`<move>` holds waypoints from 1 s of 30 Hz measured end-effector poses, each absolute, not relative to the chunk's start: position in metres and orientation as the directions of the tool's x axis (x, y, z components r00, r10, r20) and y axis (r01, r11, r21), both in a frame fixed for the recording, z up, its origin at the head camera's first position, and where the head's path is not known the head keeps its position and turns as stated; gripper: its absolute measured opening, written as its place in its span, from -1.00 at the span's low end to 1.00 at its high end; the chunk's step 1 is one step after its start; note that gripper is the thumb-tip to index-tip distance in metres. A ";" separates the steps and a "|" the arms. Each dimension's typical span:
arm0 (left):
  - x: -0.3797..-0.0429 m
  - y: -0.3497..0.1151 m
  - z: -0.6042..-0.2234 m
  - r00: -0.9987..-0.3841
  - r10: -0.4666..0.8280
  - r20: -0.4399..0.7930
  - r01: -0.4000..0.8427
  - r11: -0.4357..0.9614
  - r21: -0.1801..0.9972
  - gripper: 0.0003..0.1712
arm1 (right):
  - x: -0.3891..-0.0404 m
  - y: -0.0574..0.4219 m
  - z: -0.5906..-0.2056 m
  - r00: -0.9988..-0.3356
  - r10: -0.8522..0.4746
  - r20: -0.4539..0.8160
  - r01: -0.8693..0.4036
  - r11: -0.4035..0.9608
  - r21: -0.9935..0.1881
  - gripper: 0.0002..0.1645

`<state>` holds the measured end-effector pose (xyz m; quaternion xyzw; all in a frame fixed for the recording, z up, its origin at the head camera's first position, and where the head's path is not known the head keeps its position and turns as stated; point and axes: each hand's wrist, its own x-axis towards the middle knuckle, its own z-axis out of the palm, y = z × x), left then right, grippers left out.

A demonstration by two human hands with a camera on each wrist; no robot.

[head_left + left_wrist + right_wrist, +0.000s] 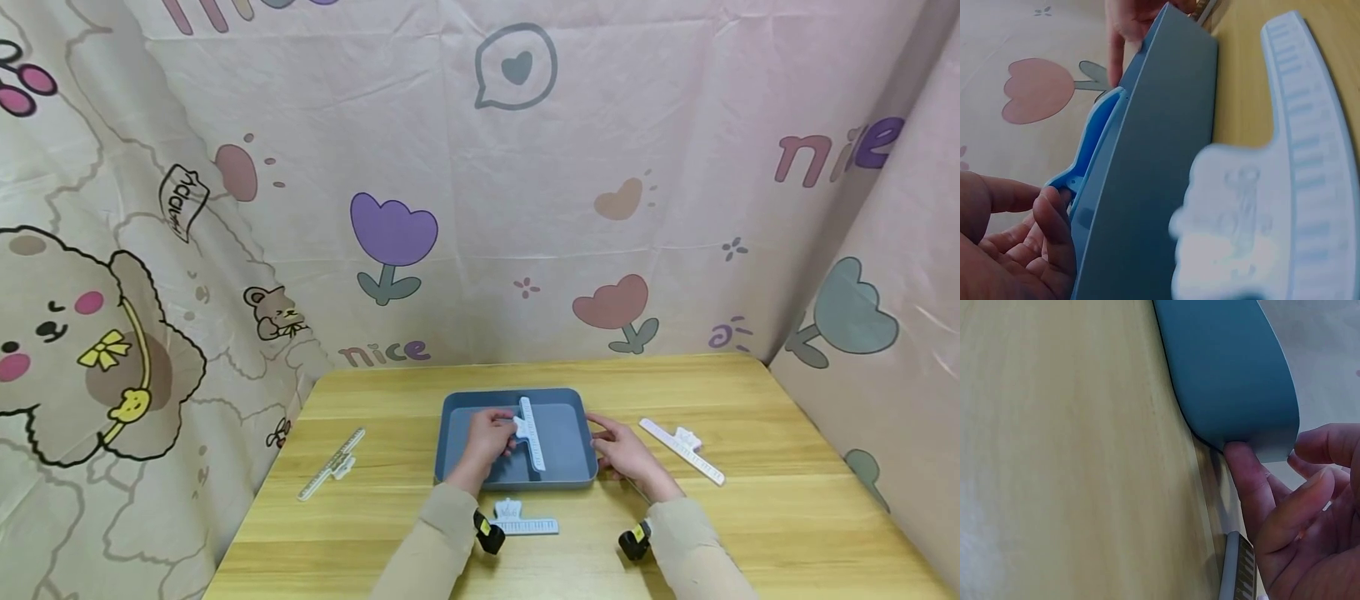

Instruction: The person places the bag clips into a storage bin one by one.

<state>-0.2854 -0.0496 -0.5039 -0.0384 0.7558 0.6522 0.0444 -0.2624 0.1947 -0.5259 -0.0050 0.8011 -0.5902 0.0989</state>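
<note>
My left hand (491, 435) reaches over the blue-grey tray (517, 483) and pinches the handle of a light blue clip (533, 442) with a piano-key pattern along its bar. In the left wrist view, part of that clip (1092, 134) shows above the tray's rim; whether its bar rests on the bottom is unclear. At the tray's right side, my right hand (624, 448) touches the outer wall with its fingertips. The right wrist view shows those fingers (1250, 478) against the corner of the tray (1235, 381), not wrapped round it.
Another light blue clip (532, 526) lies in front of the tray, beside my left wrist. A whitish clip (328, 468) lies to the left, and a pale lilac one (684, 452) to the right. Patterned cloth (480, 200) hangs behind the wooden table (390, 517).
</note>
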 end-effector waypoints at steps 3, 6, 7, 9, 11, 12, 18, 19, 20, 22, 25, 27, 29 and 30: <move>-0.286 -0.040 -0.507 -0.992 -0.005 -0.127 -0.126 0.158 0.979 -0.71 | -0.263 0.194 -0.527 -0.980 -0.119 -0.158 0.115 0.303 -0.946 -0.36; -0.285 -0.032 -0.509 -0.991 -0.003 -0.137 -0.136 0.168 0.976 -0.73 | -0.263 0.194 -0.526 -0.981 -0.114 -0.159 0.117 0.308 -0.944 -0.36; -0.285 -0.030 -0.510 -0.991 0.002 -0.136 -0.134 0.169 0.977 -0.72 | -0.263 0.194 -0.526 -0.980 -0.111 -0.162 0.121 0.308 -0.944 -0.36; -0.284 -0.025 -0.512 -0.989 0.008 -0.145 -0.141 0.171 0.975 -0.72 | -0.262 0.193 -0.526 -0.981 -0.102 -0.167 0.128 0.309 -0.943 -0.36; -0.283 -0.022 -0.513 -0.988 0.016 -0.151 -0.146 0.179 0.973 -0.73 | -0.262 0.193 -0.525 -0.980 -0.093 -0.174 0.138 0.307 -0.942 -0.36; -0.282 -0.020 -0.514 -0.988 0.021 -0.154 -0.147 0.184 0.972 -0.72 | -0.262 0.192 -0.525 -0.980 -0.092 -0.176 0.140 0.308 -0.941 -0.37; -0.279 -0.011 -0.516 -0.983 0.062 -0.171 -0.157 0.183 0.970 -0.71 | -0.262 0.192 -0.525 -0.980 -0.091 -0.179 0.141 0.318 -0.937 -0.38; -0.279 -0.011 -0.516 -0.983 0.075 -0.169 -0.153 0.183 0.971 -0.70 | -0.262 0.191 -0.525 -0.980 -0.090 -0.176 0.139 0.320 -0.937 -0.38; -0.278 -0.010 -0.516 -0.982 0.088 -0.166 -0.148 0.187 0.971 -0.68 | -0.262 0.191 -0.525 -0.980 -0.089 -0.176 0.139 0.319 -0.938 -0.38; -0.278 -0.009 -0.516 -0.980 0.117 -0.162 -0.138 0.192 0.972 -0.63 | -0.263 0.191 -0.526 -0.981 -0.088 -0.176 0.140 0.316 -0.938 -0.38; -0.276 -0.008 -0.515 -0.973 0.159 -0.169 -0.136 0.198 0.971 -0.54 | -0.263 0.191 -0.526 -0.981 -0.093 -0.169 0.132 0.317 -0.939 -0.38; -0.276 -0.007 -0.515 -0.966 0.191 -0.177 -0.137 0.205 0.969 -0.49 | -0.262 0.191 -0.526 -0.981 -0.096 -0.168 0.131 0.315 -0.940 -0.38; -0.276 -0.006 -0.515 -0.956 0.229 -0.182 -0.135 0.207 0.969 -0.45 | -0.262 0.190 -0.525 -0.981 -0.099 -0.166 0.128 0.313 -0.941 -0.38; -0.276 -0.006 -0.515 -0.951 0.251 -0.183 -0.132 0.206 0.970 -0.43 | -0.261 0.190 -0.525 -0.981 -0.098 -0.166 0.128 0.312 -0.941 -0.38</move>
